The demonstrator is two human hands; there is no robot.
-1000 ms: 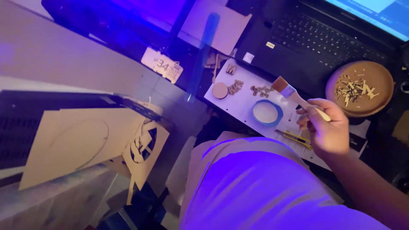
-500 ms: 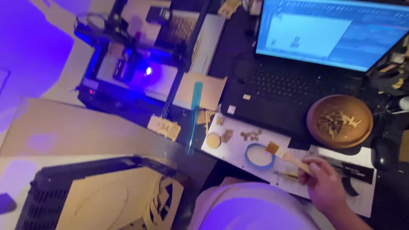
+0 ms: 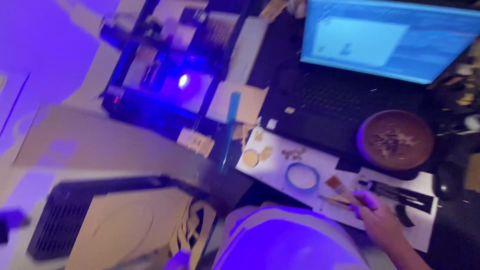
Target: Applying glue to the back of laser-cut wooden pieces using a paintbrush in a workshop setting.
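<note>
I see the right hand point(image 3: 381, 220) with its fingers closed around a small brush point(image 3: 341, 187), whose bristle end lies on the white sheet point(image 3: 320, 165) just right of the blue tape ring point(image 3: 302, 176). Left of the ring sits a round wooden disc point(image 3: 250, 158). Up and right of it stands a wooden bowl point(image 3: 396, 140) of scraps, against the open laptop point(image 3: 360, 65). My left hand is out of sight.

glowing blue laptop screen point(image 3: 387, 42), upper right
</note>
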